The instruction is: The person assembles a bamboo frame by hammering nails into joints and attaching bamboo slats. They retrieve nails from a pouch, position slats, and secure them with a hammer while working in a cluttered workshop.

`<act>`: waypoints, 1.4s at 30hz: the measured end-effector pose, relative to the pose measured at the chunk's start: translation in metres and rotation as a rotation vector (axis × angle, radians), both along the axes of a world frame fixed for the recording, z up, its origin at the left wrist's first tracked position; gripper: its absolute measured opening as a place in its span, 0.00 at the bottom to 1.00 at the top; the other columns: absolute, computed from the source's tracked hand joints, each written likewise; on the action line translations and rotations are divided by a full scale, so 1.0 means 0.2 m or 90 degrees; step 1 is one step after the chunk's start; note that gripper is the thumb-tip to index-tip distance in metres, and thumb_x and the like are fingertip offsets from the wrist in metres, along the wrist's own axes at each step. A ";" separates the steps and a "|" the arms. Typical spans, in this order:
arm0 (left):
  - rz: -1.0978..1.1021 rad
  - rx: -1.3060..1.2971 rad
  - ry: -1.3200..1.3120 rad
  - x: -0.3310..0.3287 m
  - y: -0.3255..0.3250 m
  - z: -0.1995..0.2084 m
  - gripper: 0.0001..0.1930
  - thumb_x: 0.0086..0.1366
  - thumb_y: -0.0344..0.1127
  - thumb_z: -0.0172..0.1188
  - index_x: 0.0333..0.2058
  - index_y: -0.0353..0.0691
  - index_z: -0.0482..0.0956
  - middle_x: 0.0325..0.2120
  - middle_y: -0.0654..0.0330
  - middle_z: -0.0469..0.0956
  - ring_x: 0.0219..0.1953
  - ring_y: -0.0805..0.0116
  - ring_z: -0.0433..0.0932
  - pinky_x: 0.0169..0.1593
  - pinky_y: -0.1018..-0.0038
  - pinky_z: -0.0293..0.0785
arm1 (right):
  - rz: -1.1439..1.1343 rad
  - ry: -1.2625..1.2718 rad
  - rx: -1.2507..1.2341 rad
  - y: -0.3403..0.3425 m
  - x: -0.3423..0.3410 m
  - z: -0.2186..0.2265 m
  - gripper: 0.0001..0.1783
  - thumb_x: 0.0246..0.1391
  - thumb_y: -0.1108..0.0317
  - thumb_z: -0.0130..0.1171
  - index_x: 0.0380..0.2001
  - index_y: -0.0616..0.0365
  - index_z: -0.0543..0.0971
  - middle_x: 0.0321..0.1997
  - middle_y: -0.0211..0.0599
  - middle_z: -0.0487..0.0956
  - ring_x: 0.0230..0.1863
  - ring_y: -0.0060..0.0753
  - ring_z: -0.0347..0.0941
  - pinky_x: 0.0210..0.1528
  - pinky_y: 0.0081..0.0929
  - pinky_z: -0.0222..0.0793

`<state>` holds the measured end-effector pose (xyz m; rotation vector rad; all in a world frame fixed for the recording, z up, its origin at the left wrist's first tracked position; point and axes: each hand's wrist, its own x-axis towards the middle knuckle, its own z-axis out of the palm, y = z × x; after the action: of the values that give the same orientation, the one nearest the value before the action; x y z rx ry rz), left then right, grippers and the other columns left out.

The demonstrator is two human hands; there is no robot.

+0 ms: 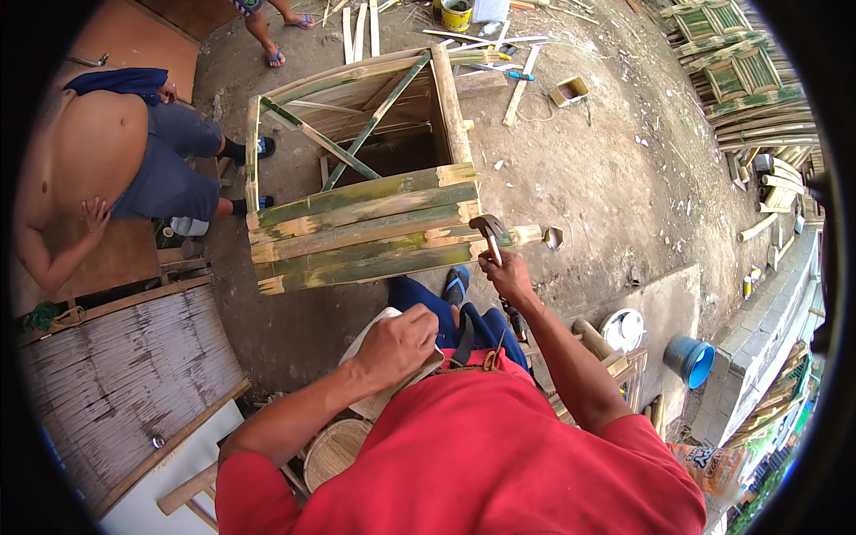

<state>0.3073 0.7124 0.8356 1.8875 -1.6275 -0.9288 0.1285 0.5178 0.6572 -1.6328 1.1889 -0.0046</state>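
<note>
My right hand [506, 275] is wrapped round the handle of a claw hammer [487, 225], whose dark head is raised by the near right corner of a bamboo frame [459, 107]. Green and yellow split bamboo slats [366, 217] lie side by side across the frame's near side, and two thinner strips cross in an X beyond them. Close to my waist, my left hand [399, 346] is closed over a pale pouch [364, 349]. Whatever its curled fingers hold is hidden. A cord [489, 359] runs round my waist.
At the left sits a person [125, 147] in dark shorts; another person's feet [276, 59] show at the top. Loose bamboo strips [522, 85] and a yellow bucket [456, 14] lie beyond the frame. A blue bucket [688, 360] stands at the right, near a block wall [758, 343].
</note>
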 end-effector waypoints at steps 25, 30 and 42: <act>0.410 -0.088 0.038 0.42 -1.25 -1.38 0.08 0.61 0.34 0.63 0.40 0.45 0.83 0.33 0.57 0.86 0.41 0.54 0.83 0.47 0.62 0.78 | -0.092 0.069 -0.003 -0.11 -0.03 -0.02 0.19 0.71 0.55 0.49 0.36 0.62 0.72 0.23 0.48 0.76 0.24 0.45 0.74 0.29 0.44 0.68; 0.305 -0.123 -0.144 0.41 -1.24 -1.46 0.06 0.67 0.35 0.57 0.42 0.47 0.75 0.40 0.57 0.78 0.49 0.53 0.77 0.59 0.52 0.63 | -0.077 0.045 -0.024 -0.23 0.02 0.03 0.20 0.71 0.54 0.50 0.43 0.63 0.73 0.28 0.52 0.80 0.31 0.52 0.78 0.36 0.44 0.71; 0.297 -0.157 -0.104 0.40 -1.29 -1.51 0.08 0.62 0.42 0.64 0.33 0.46 0.83 0.39 0.62 0.80 0.45 0.59 0.79 0.54 0.61 0.70 | -0.023 -0.013 -0.107 -0.39 0.15 0.18 0.15 0.71 0.59 0.48 0.46 0.63 0.70 0.27 0.57 0.77 0.33 0.67 0.76 0.34 0.50 0.69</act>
<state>0.3866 0.4550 0.5331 2.0744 -1.2297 -0.3719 0.1579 0.4401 0.6939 -1.7522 1.2293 -0.1474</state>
